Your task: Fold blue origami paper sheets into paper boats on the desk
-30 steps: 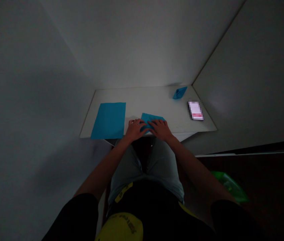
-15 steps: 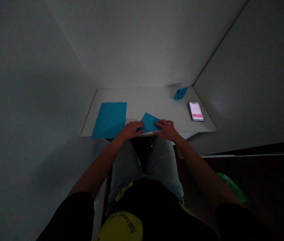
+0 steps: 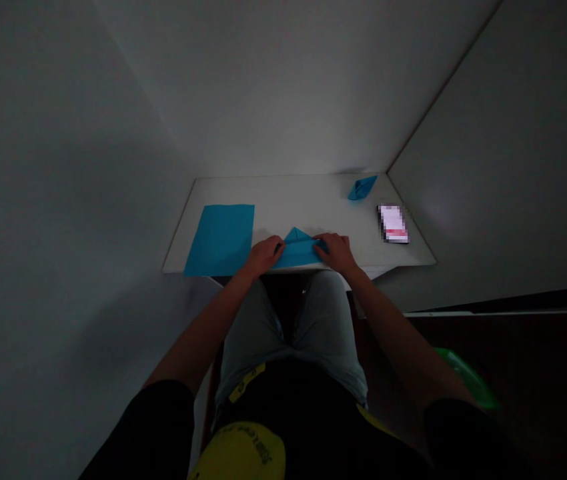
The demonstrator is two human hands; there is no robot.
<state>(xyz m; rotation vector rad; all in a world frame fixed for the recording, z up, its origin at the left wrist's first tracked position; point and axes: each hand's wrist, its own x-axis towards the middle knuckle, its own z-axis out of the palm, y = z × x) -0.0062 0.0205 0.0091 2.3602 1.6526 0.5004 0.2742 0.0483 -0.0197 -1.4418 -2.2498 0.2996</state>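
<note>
A small white table fills a corner between white walls. At its near edge lies a blue paper folded into a triangle with a band along its base. My left hand pinches the paper's left end and my right hand pinches its right end, fingers curled on the fold. A flat blue sheet lies just left of my left hand.
A finished blue paper boat sits at the table's far right corner. A phone with a lit screen lies near the right edge. A green object is on the dark floor at the right. My knees are under the table's edge.
The paper went from a flatter folded piece to a triangle, and its bottom edge is now folded up. My hands moved apart from the middle to its two ends.
</note>
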